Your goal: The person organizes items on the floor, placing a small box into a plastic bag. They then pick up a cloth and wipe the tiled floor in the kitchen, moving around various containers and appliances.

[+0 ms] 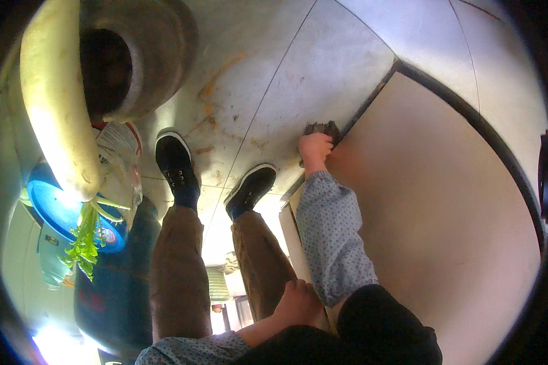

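A crumpled dark brown rag (332,130) lies on the tiled floor against the base of a large pale panel (438,191). My right hand (316,147) grips the rag and presses it down at that edge. A patterned grey-blue sleeve (331,237) covers the forearm. My left hand (299,303) is curled into a fist near my right knee, below the right sleeve; nothing shows in it. Orange-brown stains (210,121) mark the floor tiles (274,109) beyond my shoes.
A large pale daikon radish (57,105) with green leaves lies over a blue lid (50,205) at the left. Behind it are a wide brown jar (164,59), a plastic bag (123,169) and a dark blue barrel (114,283). My black shoes (176,159) stand between.
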The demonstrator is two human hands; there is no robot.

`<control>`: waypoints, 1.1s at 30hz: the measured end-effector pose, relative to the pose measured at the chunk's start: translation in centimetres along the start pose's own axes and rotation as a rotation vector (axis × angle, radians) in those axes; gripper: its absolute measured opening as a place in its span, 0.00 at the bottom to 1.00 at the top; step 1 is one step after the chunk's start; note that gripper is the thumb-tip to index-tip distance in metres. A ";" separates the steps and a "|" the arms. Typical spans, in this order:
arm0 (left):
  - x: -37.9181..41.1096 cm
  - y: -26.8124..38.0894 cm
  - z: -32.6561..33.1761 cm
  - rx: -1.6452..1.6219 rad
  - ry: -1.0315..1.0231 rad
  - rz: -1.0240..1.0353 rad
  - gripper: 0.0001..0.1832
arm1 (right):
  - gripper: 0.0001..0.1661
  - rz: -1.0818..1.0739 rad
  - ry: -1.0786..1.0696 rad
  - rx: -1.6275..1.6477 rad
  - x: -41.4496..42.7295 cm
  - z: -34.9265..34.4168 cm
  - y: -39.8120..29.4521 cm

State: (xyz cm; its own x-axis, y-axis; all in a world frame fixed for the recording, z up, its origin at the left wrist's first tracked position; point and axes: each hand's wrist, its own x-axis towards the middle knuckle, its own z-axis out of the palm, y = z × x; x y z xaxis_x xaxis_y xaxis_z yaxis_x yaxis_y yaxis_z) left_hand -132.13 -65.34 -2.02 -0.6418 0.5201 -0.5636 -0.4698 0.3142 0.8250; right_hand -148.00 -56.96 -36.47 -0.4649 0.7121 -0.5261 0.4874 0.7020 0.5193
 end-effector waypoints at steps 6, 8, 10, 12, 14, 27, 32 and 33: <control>-0.6 -0.3 1.1 -0.340 0.163 -0.122 0.18 | 0.18 -0.341 -0.013 -0.052 -0.3 8.7 7.2; -1.4 -0.4 1.7 -0.386 0.169 -0.119 0.19 | 0.16 -0.215 0.033 0.116 -1.9 8.5 7.5; -2.1 -0.4 1.8 -0.334 0.088 -0.087 0.19 | 0.16 -0.223 -0.015 0.137 -4.2 5.9 7.1; -1.3 -0.2 -0.4 -0.150 -0.101 0.035 0.16 | 0.16 -0.338 0.028 0.186 -4.0 3.8 8.2; -0.3 0.1 -2.6 -0.034 -0.270 0.045 0.12 | 0.17 -0.517 0.076 0.313 -4.5 1.5 7.9; 0.9 0.2 -1.2 0.226 -0.145 0.141 0.07 | 0.26 -1.120 0.593 0.176 -4.0 -13.3 -1.3; 1.7 0.2 -0.9 0.278 -0.202 0.121 0.06 | 0.27 -0.961 0.404 0.158 -4.4 -9.4 -3.8; 1.8 0.2 -0.9 0.262 -0.169 0.118 0.06 | 0.26 -0.948 0.312 0.185 -4.2 -9.5 -4.0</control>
State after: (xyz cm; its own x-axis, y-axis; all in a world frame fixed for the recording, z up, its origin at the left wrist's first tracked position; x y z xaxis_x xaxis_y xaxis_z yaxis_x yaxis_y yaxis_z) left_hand -133.95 -65.02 -2.90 -0.5627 0.6827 -0.4662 -0.2119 0.4261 0.8795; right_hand -155.01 -62.63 -29.89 -0.8786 -0.1466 -0.4546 -0.0883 0.9852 -0.1470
